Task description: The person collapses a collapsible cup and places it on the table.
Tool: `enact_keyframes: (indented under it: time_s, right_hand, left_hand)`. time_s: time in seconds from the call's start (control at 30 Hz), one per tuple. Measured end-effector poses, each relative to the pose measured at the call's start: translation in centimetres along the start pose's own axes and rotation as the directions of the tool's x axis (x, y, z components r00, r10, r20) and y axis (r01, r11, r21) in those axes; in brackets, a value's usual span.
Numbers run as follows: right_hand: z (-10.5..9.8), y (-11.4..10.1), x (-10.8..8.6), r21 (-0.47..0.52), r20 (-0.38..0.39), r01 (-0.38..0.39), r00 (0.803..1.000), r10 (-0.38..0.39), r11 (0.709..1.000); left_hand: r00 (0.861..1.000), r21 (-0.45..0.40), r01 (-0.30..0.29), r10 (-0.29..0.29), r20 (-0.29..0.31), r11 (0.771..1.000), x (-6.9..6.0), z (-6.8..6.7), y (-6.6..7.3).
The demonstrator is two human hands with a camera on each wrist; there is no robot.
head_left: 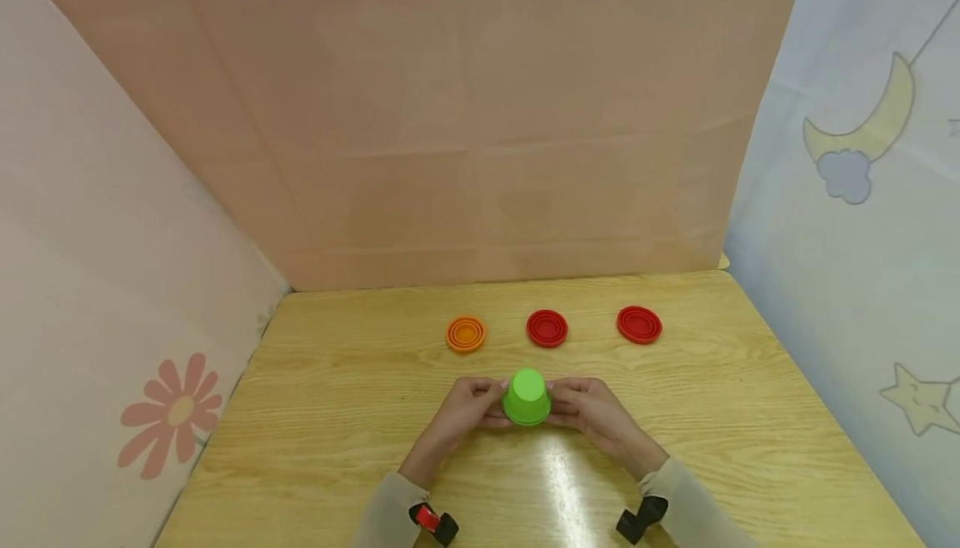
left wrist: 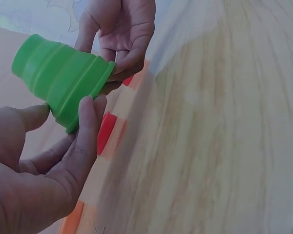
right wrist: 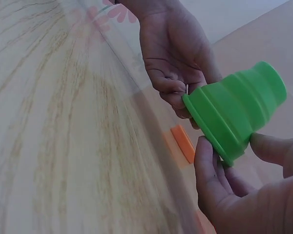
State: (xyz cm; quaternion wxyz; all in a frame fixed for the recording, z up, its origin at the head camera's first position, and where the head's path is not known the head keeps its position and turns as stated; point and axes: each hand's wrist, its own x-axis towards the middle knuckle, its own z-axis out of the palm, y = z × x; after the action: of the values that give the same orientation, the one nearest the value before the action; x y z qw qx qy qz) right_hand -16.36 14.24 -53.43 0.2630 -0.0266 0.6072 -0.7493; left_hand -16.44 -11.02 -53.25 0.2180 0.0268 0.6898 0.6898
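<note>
A green collapsible cup [head_left: 527, 396], extended and turned with its narrow end up, is held between both hands above the table. On its left side the left hand [head_left: 471, 404] pinches the wide rim between thumb and fingers. Opposite, the right hand [head_left: 596, 415] grips the rim the same way. In the left wrist view, stepped rings show along the green cup [left wrist: 61, 80], and its rim is held off the tabletop. The right wrist view shows the right thumb against the wall of the green cup [right wrist: 239, 112] and the fingers under its rim.
Behind the hands, three flattened collapsible cups lie in a row on the wooden table [head_left: 337, 415]: an orange cup [head_left: 466, 334], a red cup [head_left: 547, 328] and another red cup [head_left: 639, 325]. A pinkish-tan sheet [head_left: 465, 115] hangs at the table's back; printed sheets stand at both sides.
</note>
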Motion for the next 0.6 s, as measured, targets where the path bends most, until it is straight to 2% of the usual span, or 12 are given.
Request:
enact_keyframes:
  time_s: [0.23, 0.6]
  right_hand:
    - [-0.44, 0.27, 0.10, -0.015, 0.005, -0.019, 1.000, 0.019, 1.000]
    - [-0.10, 0.40, 0.11, -0.033, -0.025, -0.005, 1.000, 0.004, 0.999]
  left_hand:
    - [1.000, -0.013, -0.007, 0.007, 0.006, 1.000, 0.17, -0.02, -0.32]
    - [0.999, -0.068, 0.019, -0.017, 0.032, 0.997, 0.18, -0.05, -0.66]
